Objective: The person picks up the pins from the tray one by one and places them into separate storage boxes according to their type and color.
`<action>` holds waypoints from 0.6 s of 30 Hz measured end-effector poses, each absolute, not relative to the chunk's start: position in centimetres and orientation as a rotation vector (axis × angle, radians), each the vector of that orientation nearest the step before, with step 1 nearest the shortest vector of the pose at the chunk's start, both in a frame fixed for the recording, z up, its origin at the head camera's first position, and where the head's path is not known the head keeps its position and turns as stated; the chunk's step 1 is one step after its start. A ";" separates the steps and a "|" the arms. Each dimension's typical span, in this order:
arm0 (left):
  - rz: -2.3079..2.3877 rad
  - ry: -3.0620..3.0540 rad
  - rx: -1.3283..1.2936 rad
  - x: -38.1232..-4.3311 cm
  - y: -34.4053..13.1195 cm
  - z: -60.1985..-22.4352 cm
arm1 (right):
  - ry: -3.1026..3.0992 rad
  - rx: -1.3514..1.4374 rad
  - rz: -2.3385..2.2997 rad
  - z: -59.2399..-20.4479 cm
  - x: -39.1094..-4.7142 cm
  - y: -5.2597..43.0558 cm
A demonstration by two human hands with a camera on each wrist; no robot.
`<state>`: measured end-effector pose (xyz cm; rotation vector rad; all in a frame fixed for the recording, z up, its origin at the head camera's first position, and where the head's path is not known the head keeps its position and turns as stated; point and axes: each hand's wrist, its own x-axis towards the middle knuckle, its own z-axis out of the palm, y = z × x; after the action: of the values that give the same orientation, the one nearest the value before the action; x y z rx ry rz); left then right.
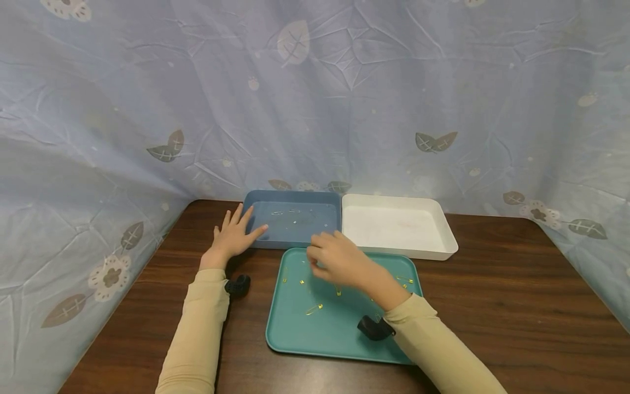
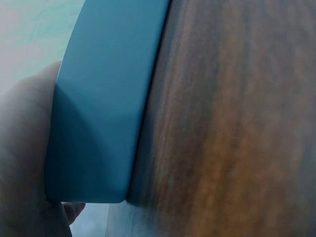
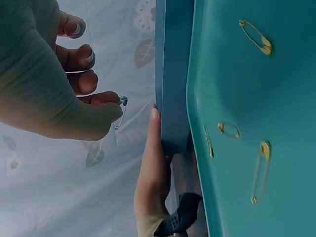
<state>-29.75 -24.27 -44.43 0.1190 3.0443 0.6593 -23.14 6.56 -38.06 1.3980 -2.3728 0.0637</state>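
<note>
My right hand [image 1: 339,260] is raised over the teal tray [image 1: 295,334]. Between thumb and forefinger it pinches a silver safety pin [image 3: 122,112], seen in the right wrist view; in the head view that pin is hidden. Gold safety pins [image 1: 315,310] lie scattered on the teal tray. My left hand [image 1: 232,236] has its fingers spread and rests at the left end of the blue tray [image 1: 295,242], with the thumb over its near rim. Several small silver pins [image 1: 294,211] lie inside the blue tray.
To the right of the blue tray stands a white tray [image 1: 394,219]. All the trays are on a dark wooden table [image 1: 517,295]. A patterned cloth [image 1: 315,109] hangs behind the table. Each wrist wears a black camera [image 1: 238,285].
</note>
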 end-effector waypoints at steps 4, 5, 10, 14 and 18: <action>0.647 3.046 0.121 -29.8 -24.3 -44.5 | -2.415 1.378 0.077 -37.9 -24.2 6.2; 0.643 3.046 0.120 -29.8 -24.3 -44.5 | -2.425 1.373 0.081 -37.9 -24.5 6.2; 0.638 3.048 0.117 -29.7 -24.2 -44.4 | -2.460 1.341 0.080 -38.1 -26.1 6.0; 0.643 3.044 0.113 -29.7 -24.2 -44.3 | -2.459 1.317 0.049 -38.2 -27.4 5.9; 0.651 3.045 0.112 -29.7 -24.2 -44.3 | -2.452 1.304 0.025 -38.2 -28.5 5.6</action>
<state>-29.66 -24.21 -44.27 0.1121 3.0446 0.6511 -28.49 5.60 -38.16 1.3042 -2.4523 0.0250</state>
